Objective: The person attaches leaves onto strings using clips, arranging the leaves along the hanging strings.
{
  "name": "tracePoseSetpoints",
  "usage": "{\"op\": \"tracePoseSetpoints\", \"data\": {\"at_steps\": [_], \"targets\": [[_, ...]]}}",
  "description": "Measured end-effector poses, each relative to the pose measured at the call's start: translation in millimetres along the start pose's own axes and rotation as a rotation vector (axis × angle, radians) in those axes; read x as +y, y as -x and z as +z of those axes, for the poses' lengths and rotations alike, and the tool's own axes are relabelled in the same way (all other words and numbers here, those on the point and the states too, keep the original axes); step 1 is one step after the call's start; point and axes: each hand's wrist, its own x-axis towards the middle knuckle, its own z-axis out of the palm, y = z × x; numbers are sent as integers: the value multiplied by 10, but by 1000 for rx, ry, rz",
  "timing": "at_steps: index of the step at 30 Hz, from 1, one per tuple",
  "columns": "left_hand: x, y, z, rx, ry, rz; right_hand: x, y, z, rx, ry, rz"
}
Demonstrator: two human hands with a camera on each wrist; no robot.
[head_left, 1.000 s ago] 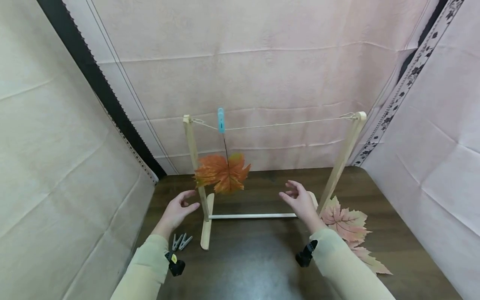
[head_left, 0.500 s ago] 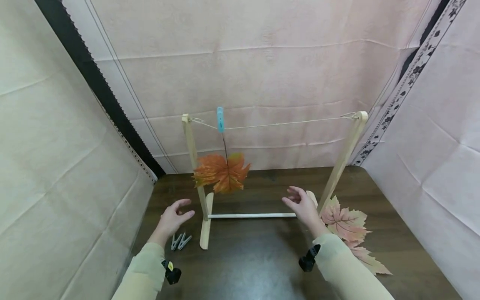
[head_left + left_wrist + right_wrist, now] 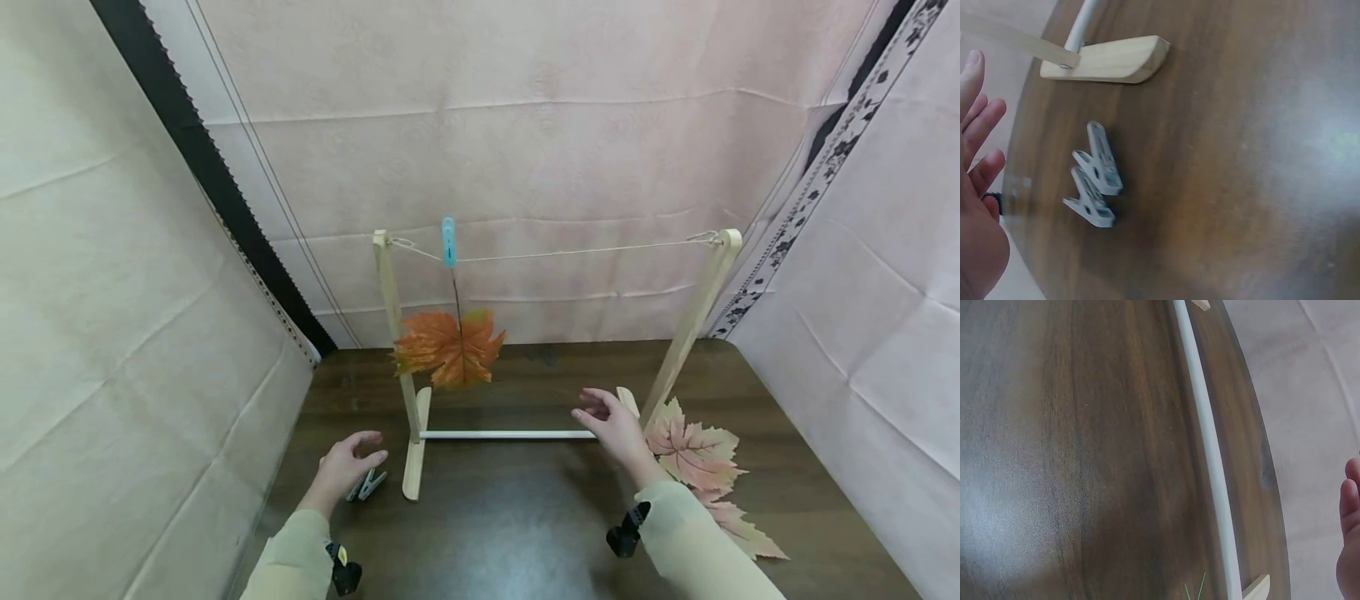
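Note:
My left hand point(image 3: 341, 471) is held over the table with fingers relaxed and nothing in them, overlapping two grey clothespins point(image 3: 367, 485) in the head view. The left wrist view shows that pair, one clothespin point(image 3: 1105, 161) beside the other point(image 3: 1090, 199), lying on the wood. My right hand point(image 3: 618, 432), also holding nothing, hovers near the foot of the wooden rack's right post point(image 3: 686, 333). From the rack's string point(image 3: 570, 252) an orange maple leaf point(image 3: 450, 350) hangs by its stem in a blue clothespin point(image 3: 448, 242), close to the left post point(image 3: 388, 292).
Two pink-green leaves, one point(image 3: 693, 446) behind the other point(image 3: 742, 529), lie on the table right of my right forearm. A white rod point(image 3: 510, 434) joins the rack's feet. Pale cloth point(image 3: 525, 167) surrounds the dark wooden table point(image 3: 510, 525).
My left hand has drawn back from beside the rack's left post to over the grey clothespins. My right hand has lowered slightly, moving a little right. The hanging leaf stays in place.

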Motion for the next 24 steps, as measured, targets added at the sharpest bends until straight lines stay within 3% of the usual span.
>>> {"op": "tracePoseSetpoints", "data": {"at_steps": [6, 12, 20, 24], "targets": [[-72, 79, 53, 5, -85, -25, 26, -9, -12, 2, 21, 6], [-169, 120, 113, 1, -84, -56, 68, 34, -12, 1, 31, -4], [-338, 198, 185, 62, -197, -68, 116, 56, -8, -9, 23, 41], [-364, 210, 237, 35, -199, -89, 101, 72, -22, -3, 21, 37]]}}
